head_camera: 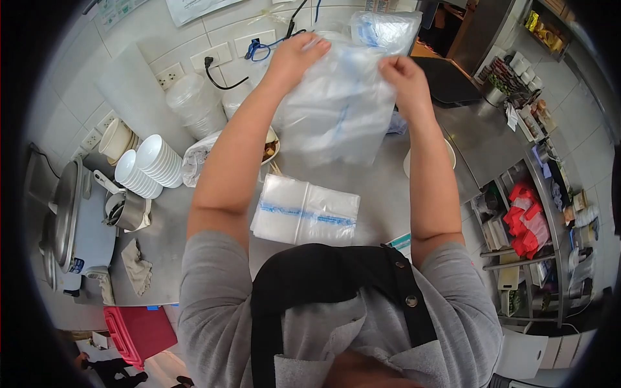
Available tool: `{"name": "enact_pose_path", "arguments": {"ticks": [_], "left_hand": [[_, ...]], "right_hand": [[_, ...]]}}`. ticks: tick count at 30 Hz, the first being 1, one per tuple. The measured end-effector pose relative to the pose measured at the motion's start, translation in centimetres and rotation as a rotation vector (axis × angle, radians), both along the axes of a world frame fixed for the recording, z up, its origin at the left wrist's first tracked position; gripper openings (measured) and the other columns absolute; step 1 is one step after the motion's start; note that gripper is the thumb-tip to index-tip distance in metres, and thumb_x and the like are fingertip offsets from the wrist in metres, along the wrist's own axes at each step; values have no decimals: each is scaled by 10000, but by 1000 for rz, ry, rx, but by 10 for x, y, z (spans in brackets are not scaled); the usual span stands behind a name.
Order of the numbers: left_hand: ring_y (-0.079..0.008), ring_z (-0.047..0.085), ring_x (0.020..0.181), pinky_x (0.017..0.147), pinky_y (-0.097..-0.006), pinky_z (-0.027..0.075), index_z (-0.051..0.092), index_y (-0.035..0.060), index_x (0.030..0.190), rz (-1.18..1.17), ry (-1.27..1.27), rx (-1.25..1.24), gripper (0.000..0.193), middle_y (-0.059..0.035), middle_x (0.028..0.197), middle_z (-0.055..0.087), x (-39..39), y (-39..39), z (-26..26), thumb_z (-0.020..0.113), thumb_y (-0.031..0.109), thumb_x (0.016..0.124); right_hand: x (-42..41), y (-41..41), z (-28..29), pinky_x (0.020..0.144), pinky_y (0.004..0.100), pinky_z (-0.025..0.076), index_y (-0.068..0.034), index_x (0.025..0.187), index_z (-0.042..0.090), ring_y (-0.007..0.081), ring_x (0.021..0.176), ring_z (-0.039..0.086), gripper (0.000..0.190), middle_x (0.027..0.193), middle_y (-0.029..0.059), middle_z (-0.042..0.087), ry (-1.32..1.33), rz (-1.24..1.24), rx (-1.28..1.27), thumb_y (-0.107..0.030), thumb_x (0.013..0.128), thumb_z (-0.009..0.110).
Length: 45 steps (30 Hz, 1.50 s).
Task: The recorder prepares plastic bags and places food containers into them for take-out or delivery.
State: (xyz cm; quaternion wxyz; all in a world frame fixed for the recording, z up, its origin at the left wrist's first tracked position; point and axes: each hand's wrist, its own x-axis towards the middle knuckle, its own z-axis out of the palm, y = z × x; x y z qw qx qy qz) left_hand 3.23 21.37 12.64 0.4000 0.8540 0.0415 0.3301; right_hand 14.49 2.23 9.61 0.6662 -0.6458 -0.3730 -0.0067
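Observation:
A clear plastic bag with blue print (339,106) hangs spread between my two raised hands, above the far part of the steel worktop (383,203). My left hand (301,56) pinches its upper left edge. At its upper right, my right hand (400,80) grips the edge with curled fingers. Both hands and the bag are slightly blurred. Nearer to me lies a flat stack of folded plastic bags (305,211) with a blue printed band. Partly behind my left forearm is a bowl of food (270,148). A round pale container (449,154) is partly hidden by my right forearm.
Stacked white bowls (157,162), clear plastic lids (194,104) and a metal pot (133,211) stand at the left. A cloth (137,266) lies near the left front edge. Wrapped plastic packs (385,31) are at the back. Shelves with a red bag (526,220) stand at the right.

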Motion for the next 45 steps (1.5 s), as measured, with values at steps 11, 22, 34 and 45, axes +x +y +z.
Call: {"name": "enact_pose_path", "arguments": {"ticks": [11, 22, 34, 45], "left_hand": [[-281, 616, 822, 694, -375, 498, 566, 38, 1027, 129, 307, -9, 334, -145, 886, 632, 100, 80, -39, 538, 290, 808], [-219, 620, 729, 614, -363, 529, 566, -26, 985, -484, 453, -1159, 244, -161, 867, 622, 91, 23, -124, 498, 154, 834], [-266, 576, 845, 738, -356, 438, 522, -17, 1038, 208, 148, -133, 354, -118, 916, 610, 56, 12, -132, 461, 285, 865], [-180, 511, 961, 839, -291, 398, 414, 18, 1189, -139, 22, -286, 566, -92, 1076, 545, 50, -11, -122, 636, 337, 778]], "right_hand": [[50, 54, 11, 605, 321, 497, 46, 885, 575, 204, 661, 600, 196, 789, 104, 613, 593, 162, -81, -104, 760, 560], [81, 48, -68, 504, 285, 442, 33, 795, 582, 154, 539, 520, 126, 667, 78, 566, 663, 225, -225, -60, 763, 503], [61, 22, -104, 594, 267, 431, -4, 866, 558, 158, 656, 552, 200, 707, 59, 582, -101, -264, -360, -193, 801, 546], [21, 52, -101, 835, 277, 394, 2, 1156, 430, 148, 938, 506, 489, 1029, 101, 548, 87, 100, 213, -233, 776, 630]]}}
